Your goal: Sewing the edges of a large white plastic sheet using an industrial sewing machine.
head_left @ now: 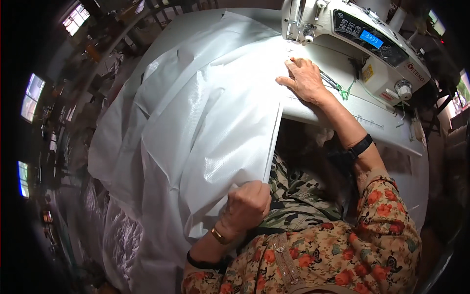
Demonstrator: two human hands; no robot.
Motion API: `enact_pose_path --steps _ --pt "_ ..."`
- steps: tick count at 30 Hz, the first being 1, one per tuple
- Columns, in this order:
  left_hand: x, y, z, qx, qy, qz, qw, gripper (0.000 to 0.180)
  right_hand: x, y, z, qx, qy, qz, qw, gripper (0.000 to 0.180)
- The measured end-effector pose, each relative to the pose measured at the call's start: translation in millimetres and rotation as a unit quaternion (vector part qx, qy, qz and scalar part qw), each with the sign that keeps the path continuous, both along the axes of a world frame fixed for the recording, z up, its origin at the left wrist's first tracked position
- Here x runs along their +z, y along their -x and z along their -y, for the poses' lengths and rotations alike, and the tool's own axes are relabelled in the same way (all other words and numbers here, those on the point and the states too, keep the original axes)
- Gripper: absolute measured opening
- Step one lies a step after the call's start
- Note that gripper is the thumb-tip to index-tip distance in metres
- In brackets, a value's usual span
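Note:
A large white woven plastic sheet [196, 122] lies over the left part of the table and hangs down, creased. My left hand [246, 203] is closed in a fist on the sheet's near right edge, pulling that edge fairly straight up to the sewing machine [362, 36]. Close to the machine's needle area, my right hand [304, 78] rests at the sheet's upper right edge, thumb stretched out and fingers apart from it, slightly bent. Bright light washes out the sheet around the needle, so the stitching there cannot be made out.
A slim dark tool [330, 81] with a green cord [345, 92] lies on the machine bed, right of my right hand. The white tabletop [323, 115] carries a ruler scale along its front. More crumpled white sheeting [120, 240] hangs at the lower left.

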State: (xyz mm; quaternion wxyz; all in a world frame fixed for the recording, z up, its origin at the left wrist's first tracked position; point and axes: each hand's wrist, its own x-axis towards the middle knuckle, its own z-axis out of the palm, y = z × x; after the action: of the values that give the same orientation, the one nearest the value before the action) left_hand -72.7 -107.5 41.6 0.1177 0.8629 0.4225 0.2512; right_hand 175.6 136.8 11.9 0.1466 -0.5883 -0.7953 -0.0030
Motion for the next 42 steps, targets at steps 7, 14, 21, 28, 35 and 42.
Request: enact_pose_path --steps 7,14,21,28,35,42 --pt "-6.9 -5.3 -11.9 0.045 -0.023 0.014 0.999 0.014 2.0 4.2 11.3 -0.001 0.006 -0.014 1.0 0.077" --pt "-21.3 -5.7 -12.7 0.062 0.0 0.058 0.996 0.004 -3.8 19.2 102.2 0.121 -0.21 -0.084 0.967 0.043" --pt "-20.4 -7.6 -10.0 0.053 0.003 0.095 0.994 0.018 -93.3 55.5 162.4 0.119 0.0 -0.343 0.932 0.016" --pt "-4.5 -11.9 -8.2 0.053 -0.011 0.106 0.993 0.017 -207.6 1.5 201.7 0.233 0.232 -0.544 0.772 0.034" --pt "57.3 -10.5 -25.0 0.072 -0.09 0.074 0.991 0.023 -128.5 116.6 139.8 0.291 0.204 -0.551 0.755 0.033" --pt "39.1 22.6 -33.6 0.065 -0.018 0.082 0.994 0.02 -67.5 171.3 97.2 0.368 0.215 -0.526 0.736 0.033"
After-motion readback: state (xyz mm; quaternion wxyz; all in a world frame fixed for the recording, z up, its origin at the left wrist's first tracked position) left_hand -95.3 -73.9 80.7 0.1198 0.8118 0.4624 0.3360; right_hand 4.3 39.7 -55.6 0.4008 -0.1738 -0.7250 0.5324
